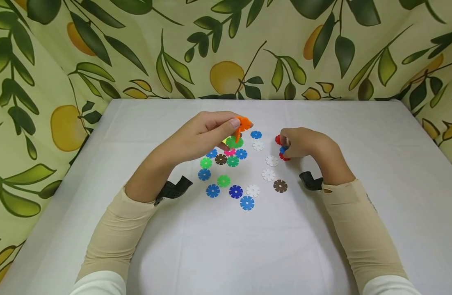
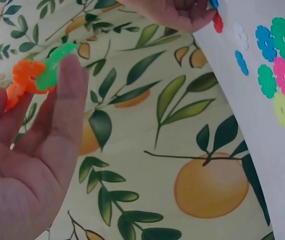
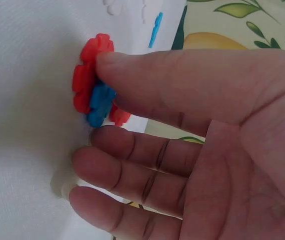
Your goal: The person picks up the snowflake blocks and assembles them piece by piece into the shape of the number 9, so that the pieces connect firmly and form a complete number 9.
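Note:
Pinched between the thumb and fingers of my left hand (image 1: 200, 137) are orange notched plastic discs (image 1: 243, 123), raised above the table. In the left wrist view a green notched disc (image 2: 56, 65) sits against the orange ones at the fingertips. Over at the right, my right hand (image 1: 309, 143) is low at the tabletop, its thumb and forefinger pinching a blue notched disc (image 3: 101, 102). A red disc (image 3: 84, 82) lies right against the blue one under the thumb, and part of another red disc (image 3: 120, 116) shows behind. The other three fingers extend loosely near the cloth.
Several loose notched discs are spread between the hands: a pink disc (image 1: 229, 152), a dark blue disc (image 1: 236, 191), a white disc (image 1: 253, 191) and a brown disc (image 1: 280, 186) among them. The white table (image 1: 226, 246) meets a leaf-patterned cloth (image 1: 226, 49) at its back edge.

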Demonstrator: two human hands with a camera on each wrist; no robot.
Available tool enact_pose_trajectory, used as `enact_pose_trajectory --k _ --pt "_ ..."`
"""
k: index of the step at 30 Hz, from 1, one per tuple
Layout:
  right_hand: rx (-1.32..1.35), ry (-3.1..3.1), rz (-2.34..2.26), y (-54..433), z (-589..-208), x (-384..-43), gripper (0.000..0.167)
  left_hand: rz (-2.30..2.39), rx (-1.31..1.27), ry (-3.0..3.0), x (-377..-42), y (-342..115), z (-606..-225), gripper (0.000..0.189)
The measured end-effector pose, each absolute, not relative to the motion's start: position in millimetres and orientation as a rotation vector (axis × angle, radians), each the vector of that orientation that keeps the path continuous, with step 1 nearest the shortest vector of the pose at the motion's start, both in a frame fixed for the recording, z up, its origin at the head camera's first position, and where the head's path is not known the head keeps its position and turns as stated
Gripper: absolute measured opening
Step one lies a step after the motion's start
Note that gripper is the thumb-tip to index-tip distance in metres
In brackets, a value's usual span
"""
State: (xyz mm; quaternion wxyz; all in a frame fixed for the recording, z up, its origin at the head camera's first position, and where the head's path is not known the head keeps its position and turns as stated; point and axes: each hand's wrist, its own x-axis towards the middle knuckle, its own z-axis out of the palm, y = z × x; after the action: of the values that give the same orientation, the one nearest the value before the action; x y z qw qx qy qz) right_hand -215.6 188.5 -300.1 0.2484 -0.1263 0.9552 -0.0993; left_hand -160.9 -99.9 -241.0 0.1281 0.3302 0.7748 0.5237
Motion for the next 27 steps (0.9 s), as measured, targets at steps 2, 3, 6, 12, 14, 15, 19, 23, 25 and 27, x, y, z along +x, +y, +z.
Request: enact_pose_trajectory --k 2,3,6,12,14,15,19,23,25,27 --pt "-0.364 2.601 -0.269 188.6 -301.0 -216.2 0.029 1.509 0.953 2.323 -161.4 -101.2 -241.3 0.031" --pt "-0.374 2.598 -0.271 188.7 -301.6 -216.6 0.029 1.506 0.950 2.344 -161.6 -101.7 -241.1 0.031" --pt "-0.408 2.595 -0.294 188.4 -301.6 -216.4 0.029 1.505 0.940 2.387 -162.0 -102.1 -240.4 0.031" --pt "-0.505 2.641 -0.410 182.4 -295.3 -214.2 0.015 1.572 0.856 2.316 -161.9 -99.7 -239.0 0.024" --pt "-0.546 2.672 -0.478 178.5 -290.6 -212.2 0.010 1.591 0.797 2.297 -161.4 -98.7 -238.3 0.021" --pt "-0.567 2.691 -0.516 176.2 -288.0 -210.9 0.009 1.590 0.773 2.299 -161.2 -98.3 -238.0 0.020" --pt "-0.713 2.789 -0.669 168.3 -276.0 -204.0 0.013 1.607 0.710 2.292 -161.0 -97.0 -237.2 0.018" --pt "-0.912 2.894 -0.835 162.7 -264.9 -192.9 0.014 1.624 0.690 2.279 -161.3 -96.6 -237.6 0.017" --pt "-1.004 2.933 -0.932 159.9 -259.3 -186.1 0.015 1.629 0.691 2.274 -161.6 -96.7 -237.9 0.017" --pt "-1.107 2.959 -1.023 156.5 -254.2 -179.8 0.016 1.632 0.700 2.275 -161.7 -97.1 -238.4 0.016"
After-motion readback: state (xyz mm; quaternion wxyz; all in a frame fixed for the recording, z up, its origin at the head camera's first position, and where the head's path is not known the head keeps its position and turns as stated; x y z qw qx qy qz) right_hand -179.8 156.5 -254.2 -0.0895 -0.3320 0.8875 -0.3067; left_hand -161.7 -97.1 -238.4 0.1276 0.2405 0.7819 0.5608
